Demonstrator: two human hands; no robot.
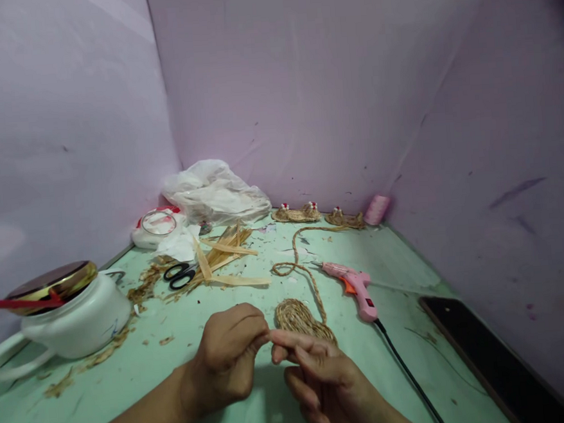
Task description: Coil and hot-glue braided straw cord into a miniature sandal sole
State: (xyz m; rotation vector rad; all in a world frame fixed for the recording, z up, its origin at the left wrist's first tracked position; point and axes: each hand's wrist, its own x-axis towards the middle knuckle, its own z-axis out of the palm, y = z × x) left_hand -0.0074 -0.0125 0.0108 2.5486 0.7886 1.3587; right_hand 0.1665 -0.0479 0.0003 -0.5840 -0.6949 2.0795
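My left hand [232, 351] is closed in a pinch, its thumb and fingers meeting at the tip of my right index finger. Whatever lies in that pinch is too small or hidden to make out. My right hand [322, 376] has its index finger stretched out and the other fingers loosely bent apart; I see nothing held in it. Just behind the hands lies a sole-shaped coil of braided straw [296, 317], partly covered by my right hand. From it a length of braided straw cord [312, 277] loops back across the table.
A pink glue gun [351, 277] lies right, its cable running forward, beside a dark phone-like slab [485, 352]. Scissors [179, 275], straw strips [227, 254] and a lidded white pot [80, 325] stand left. Behind are plastic bags [216, 193], small woven slippers [296, 214] and pink thread [377, 210].
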